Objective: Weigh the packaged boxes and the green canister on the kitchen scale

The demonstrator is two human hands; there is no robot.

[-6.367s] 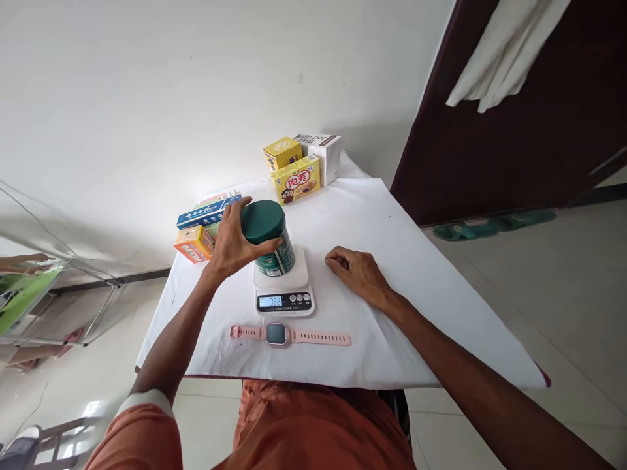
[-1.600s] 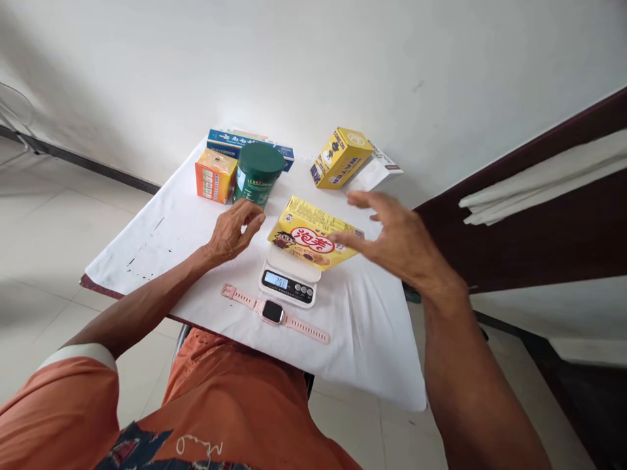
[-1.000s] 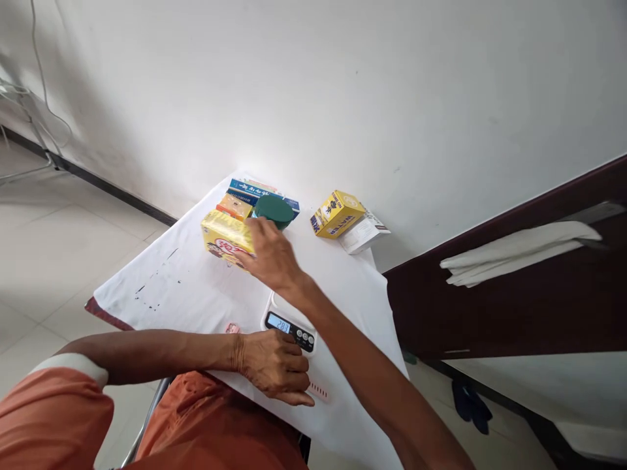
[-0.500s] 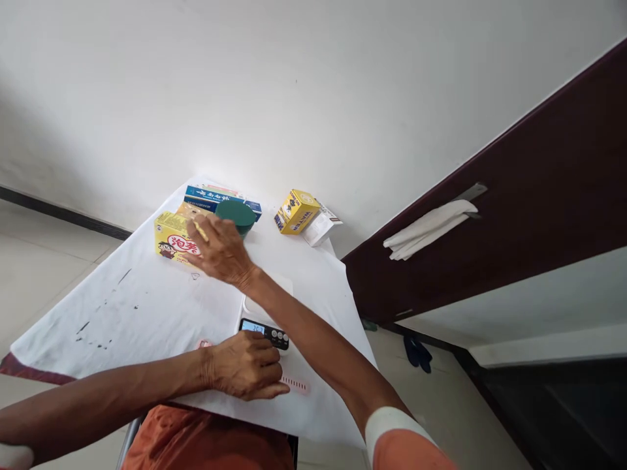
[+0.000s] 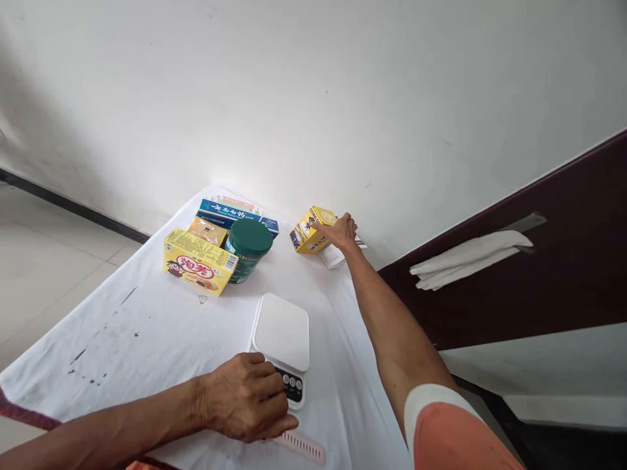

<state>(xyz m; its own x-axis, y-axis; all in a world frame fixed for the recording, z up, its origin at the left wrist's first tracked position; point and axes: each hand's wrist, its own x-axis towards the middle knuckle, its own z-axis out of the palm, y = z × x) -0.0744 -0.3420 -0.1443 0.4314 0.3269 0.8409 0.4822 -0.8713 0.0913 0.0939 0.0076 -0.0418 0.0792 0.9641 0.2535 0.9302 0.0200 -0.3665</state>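
My left hand (image 5: 247,398) rests with curled fingers at the near end of a white kitchen scale (image 5: 283,329), covering part of its black button panel. A pale pink strap with slots (image 5: 304,448) sticks out from beneath this hand; whether the fingers hold anything is hidden. My right hand (image 5: 341,232) is stretched out to the far side of the table, at the right side of a yellow box (image 5: 308,234) with blue lettering. Its thumb is extended across the box's front, apart from the other fingers. No object lies on the scale's plate.
Left of the scale stand a yellow snack box (image 5: 198,262), a green-lidded tub (image 5: 249,245), a blue toothpaste box (image 5: 228,214) and a tan packet (image 5: 208,230). A white packet (image 5: 332,256) lies by the right wrist. A white cloth (image 5: 465,258) hangs on the door handle.
My right hand has left the yellow snack box and tub and moved right to the blue-lettered yellow box. The scale plate is now uncovered. My left hand stays by the scale.
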